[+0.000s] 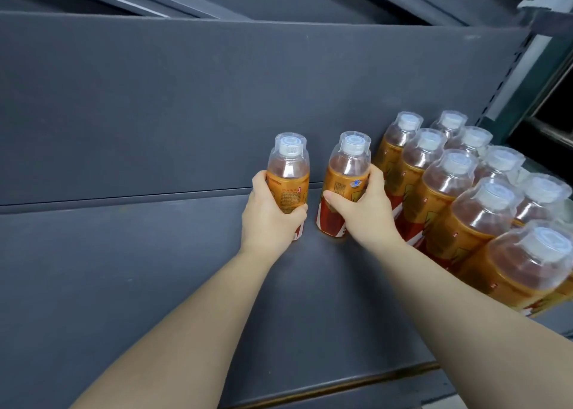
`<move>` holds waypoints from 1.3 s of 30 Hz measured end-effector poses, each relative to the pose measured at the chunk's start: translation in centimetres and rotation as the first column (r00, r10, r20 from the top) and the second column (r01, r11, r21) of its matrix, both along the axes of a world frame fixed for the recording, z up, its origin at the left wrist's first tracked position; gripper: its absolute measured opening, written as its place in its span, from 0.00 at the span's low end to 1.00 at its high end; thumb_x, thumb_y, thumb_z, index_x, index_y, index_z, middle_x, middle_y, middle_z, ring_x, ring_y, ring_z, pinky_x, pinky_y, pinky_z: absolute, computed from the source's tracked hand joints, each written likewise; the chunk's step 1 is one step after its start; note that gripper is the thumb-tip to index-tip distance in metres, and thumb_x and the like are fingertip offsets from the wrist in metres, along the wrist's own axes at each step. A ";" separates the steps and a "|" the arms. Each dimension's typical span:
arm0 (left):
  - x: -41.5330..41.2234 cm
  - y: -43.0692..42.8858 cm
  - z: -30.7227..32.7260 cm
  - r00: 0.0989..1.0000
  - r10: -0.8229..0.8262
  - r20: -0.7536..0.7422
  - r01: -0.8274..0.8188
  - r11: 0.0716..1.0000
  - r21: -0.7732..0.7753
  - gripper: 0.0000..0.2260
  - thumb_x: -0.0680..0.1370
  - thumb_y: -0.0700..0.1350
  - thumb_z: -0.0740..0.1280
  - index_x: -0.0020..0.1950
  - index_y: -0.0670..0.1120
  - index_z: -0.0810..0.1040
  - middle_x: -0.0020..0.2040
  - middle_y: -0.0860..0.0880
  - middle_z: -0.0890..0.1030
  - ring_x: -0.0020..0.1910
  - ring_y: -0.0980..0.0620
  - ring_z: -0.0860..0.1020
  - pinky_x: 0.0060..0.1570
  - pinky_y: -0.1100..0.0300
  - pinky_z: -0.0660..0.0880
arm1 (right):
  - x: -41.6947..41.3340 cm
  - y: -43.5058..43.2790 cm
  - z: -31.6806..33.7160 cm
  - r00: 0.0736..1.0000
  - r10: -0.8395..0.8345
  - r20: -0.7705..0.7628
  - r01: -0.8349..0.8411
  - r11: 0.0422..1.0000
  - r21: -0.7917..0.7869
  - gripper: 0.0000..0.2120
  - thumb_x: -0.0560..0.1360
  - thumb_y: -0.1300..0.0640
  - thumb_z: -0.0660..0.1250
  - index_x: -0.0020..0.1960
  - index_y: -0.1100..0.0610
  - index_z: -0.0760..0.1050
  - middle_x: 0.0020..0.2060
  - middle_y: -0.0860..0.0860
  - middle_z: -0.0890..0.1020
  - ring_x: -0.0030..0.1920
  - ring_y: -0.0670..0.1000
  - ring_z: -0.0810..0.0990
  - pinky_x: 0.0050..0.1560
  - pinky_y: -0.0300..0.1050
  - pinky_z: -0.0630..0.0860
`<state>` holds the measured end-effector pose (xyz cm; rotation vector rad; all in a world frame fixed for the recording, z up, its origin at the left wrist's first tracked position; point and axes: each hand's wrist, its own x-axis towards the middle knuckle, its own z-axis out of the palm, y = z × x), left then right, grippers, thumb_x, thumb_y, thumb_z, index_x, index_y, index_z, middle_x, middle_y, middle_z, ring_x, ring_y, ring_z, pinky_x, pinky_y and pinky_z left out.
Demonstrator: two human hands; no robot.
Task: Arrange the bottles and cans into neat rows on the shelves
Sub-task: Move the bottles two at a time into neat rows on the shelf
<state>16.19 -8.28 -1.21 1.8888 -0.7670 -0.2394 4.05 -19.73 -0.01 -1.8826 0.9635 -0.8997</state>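
**A:** On the head camera, how far along was the job?

**B:** Partly done, I'd judge. A block of bottles [449,191] stood packed in 2 rows at the right end of the shelf [155,269], running from the back panel [186,98] toward the front. 2 more stood apart from it, not yet lined up.

**A:** Where were those 2?

**B:** Both were upright near the back panel. The left hand [269,219] had its fingers and thumb wrapped round the left bottle [288,166]. The right hand [362,213] gripped the right bottle [348,166] the same way, just beside the block. The left bottle's base was hidden behind the hand.

**A:** And the count?

**B:** I counted 5 bottles in the block's nearer row and at least 4 in the farther one, which the frame edge cut off. With the 2 in hand, that made 11 or more. There were 0 cans in view.

**A:** What was left?

**B:** Probably closing those 2 up against the block to start a 3rd row.
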 end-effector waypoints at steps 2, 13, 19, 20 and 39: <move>0.5 -0.6 0.0 1.000 0.015 -0.020 -0.015 1.000 -0.007 0.34 0.72 0.50 0.77 0.72 0.53 0.61 0.63 0.52 0.75 0.59 0.51 0.76 0.55 0.57 0.74 | 0.7 -0.7 -0.3 1.000 0.006 0.011 -0.006 1.000 0.004 0.38 0.73 0.51 0.76 0.75 0.48 0.59 0.62 0.42 0.73 0.61 0.46 0.75 0.62 0.45 0.75; 0.4 -1.5 -0.9 0.995 0.000 -0.102 0.000 1.000 -0.008 0.38 0.74 0.49 0.76 0.76 0.53 0.56 0.59 0.56 0.73 0.47 0.59 0.77 0.38 0.74 0.70 | 0.7 -1.3 -3.3 0.996 0.085 0.016 -0.085 0.994 0.064 0.39 0.74 0.55 0.74 0.77 0.48 0.55 0.68 0.46 0.71 0.66 0.45 0.72 0.66 0.45 0.73; 0.4 -2.2 -1.5 0.990 0.139 0.029 -0.142 0.980 0.142 0.40 0.69 0.56 0.79 0.74 0.51 0.61 0.65 0.47 0.69 0.66 0.46 0.70 0.60 0.51 0.73 | 0.7 -1.9 -4.0 0.995 0.032 -0.091 -0.031 0.999 0.015 0.42 0.71 0.50 0.77 0.77 0.50 0.56 0.69 0.48 0.71 0.69 0.50 0.71 0.70 0.54 0.72; 0.7 -2.2 -1.5 0.993 0.119 0.012 -0.120 0.985 0.128 0.39 0.69 0.54 0.79 0.74 0.51 0.62 0.64 0.48 0.70 0.65 0.47 0.71 0.60 0.51 0.73 | 0.9 -2.0 -4.0 0.993 -0.004 -0.117 0.003 1.000 -0.012 0.44 0.70 0.48 0.78 0.77 0.50 0.56 0.69 0.49 0.70 0.69 0.51 0.70 0.70 0.54 0.71; 1.3 -2.2 -1.5 0.999 0.021 -0.045 -0.016 0.995 0.094 0.33 0.77 0.43 0.73 0.76 0.50 0.58 0.71 0.50 0.73 0.69 0.48 0.73 0.68 0.49 0.72 | 2.1 -1.6 -4.0 0.983 -0.103 -0.150 0.110 0.993 0.040 0.38 0.71 0.50 0.77 0.73 0.51 0.58 0.64 0.48 0.75 0.64 0.51 0.76 0.61 0.49 0.75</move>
